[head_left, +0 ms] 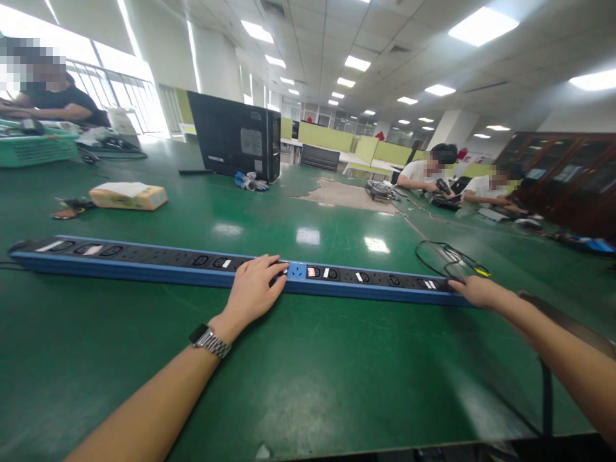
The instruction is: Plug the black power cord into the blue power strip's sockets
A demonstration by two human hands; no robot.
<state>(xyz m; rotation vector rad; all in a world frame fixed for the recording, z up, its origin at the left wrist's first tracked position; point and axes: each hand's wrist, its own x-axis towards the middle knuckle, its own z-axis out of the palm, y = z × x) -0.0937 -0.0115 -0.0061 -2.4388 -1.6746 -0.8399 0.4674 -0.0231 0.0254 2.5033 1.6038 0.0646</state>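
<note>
The long, blue-and-black, metal-looking socket strip [219, 273] seemed stiff, heavyish, best held near both ends. Left fingers [260, 266] lay loosely spread atop it; right fingers [462, 286] curled, hold unclear.

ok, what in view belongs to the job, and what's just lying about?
In hand:
long blue-and-black power strip, left grip over its middle, right grip at one end

Apparently lying about:
large black computer tower
yellow-orange tissue pack
crumpled blue-and-grey fabric, possibly gloves
</note>
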